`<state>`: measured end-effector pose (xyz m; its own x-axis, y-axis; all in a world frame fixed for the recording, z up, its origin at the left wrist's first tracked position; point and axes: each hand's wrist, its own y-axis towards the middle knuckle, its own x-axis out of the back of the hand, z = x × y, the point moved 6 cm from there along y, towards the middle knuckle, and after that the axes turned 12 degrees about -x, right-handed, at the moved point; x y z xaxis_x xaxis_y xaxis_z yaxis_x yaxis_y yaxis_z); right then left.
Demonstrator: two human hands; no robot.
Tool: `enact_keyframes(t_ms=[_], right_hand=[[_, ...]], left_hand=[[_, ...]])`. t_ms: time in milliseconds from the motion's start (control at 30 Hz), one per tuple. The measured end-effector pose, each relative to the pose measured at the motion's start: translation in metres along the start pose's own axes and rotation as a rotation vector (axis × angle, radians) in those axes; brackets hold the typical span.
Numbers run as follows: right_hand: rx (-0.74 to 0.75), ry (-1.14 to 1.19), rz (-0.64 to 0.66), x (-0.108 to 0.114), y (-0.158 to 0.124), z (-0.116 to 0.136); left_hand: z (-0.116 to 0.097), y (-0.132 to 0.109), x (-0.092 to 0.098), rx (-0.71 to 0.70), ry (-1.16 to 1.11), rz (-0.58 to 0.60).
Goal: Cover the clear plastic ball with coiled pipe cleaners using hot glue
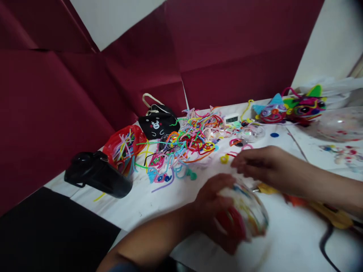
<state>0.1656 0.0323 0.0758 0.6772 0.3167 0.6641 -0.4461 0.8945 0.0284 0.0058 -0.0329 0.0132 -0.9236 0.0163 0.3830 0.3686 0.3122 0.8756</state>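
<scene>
My left hand (210, 204) is wrapped around a clear plastic ball (251, 211) with a red patch and coloured strips on it, tilted and blurred by motion. Just above the ball, the fingers of my right hand (255, 162) are pressed together; whatever they pinch is hidden. Under my right forearm lies a yellow glue gun (333, 215), its metal nozzle pointing left and a black cord trailing off it. A small yellow coil (224, 159) of pipe cleaner lies just beyond my right fingertips.
A heap of coloured pipe cleaners (195, 136) spreads across the white-covered table (136, 211). At left are a black bottle (98, 173) on its side, a red bag (113, 145) and a black pouch (147, 124). Decorated animal-faced balls (273, 111) and a clear dome (340, 122) stand at right.
</scene>
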Motion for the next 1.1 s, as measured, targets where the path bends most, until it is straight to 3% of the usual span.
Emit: enact_keyframes(t_ms=[33,67,133,300,367,433,467,500,633,833,967,1100], right_hand=[[-0.009,-0.091,0.096,-0.016,0.02,0.011],[-0.029,-0.204,0.153,-0.033,0.039,0.019],[-0.061,-0.387,0.236,-0.069,0.07,0.028],[-0.052,-0.548,0.279,-0.137,0.115,0.028],[-0.055,-0.575,0.275,-0.15,0.123,0.025],[-0.043,-0.572,0.27,-0.156,0.126,0.026],[-0.033,-0.564,0.27,-0.157,0.127,0.028],[-0.023,-0.553,0.273,-0.158,0.126,0.029],[-0.018,-0.503,0.267,-0.16,0.123,0.034],[0.015,-0.366,0.26,-0.153,0.116,0.041],[-0.035,-0.291,0.303,-0.118,0.118,0.02],[-0.205,-0.27,0.246,-0.062,0.138,-0.038]], left_hand=[[-0.015,0.002,-0.003,-0.256,-0.02,0.072],[-0.023,0.003,-0.003,-0.4,-0.013,0.087],[-0.029,0.005,-0.002,-0.546,0.044,0.09],[-0.026,0.002,-0.009,-0.646,0.117,0.032],[-0.028,-0.004,-0.009,-0.692,0.12,-0.045],[-0.029,-0.007,-0.011,-0.68,0.089,0.04],[-0.027,-0.008,-0.016,-0.61,0.079,0.178],[-0.025,-0.007,-0.015,-0.538,0.077,0.226],[-0.03,-0.008,-0.001,-0.434,0.063,0.179],[-0.026,-0.014,-0.005,-0.289,0.085,0.331],[-0.027,-0.011,0.0,-0.327,0.127,0.389],[-0.028,-0.005,0.001,-0.344,0.131,0.466]])
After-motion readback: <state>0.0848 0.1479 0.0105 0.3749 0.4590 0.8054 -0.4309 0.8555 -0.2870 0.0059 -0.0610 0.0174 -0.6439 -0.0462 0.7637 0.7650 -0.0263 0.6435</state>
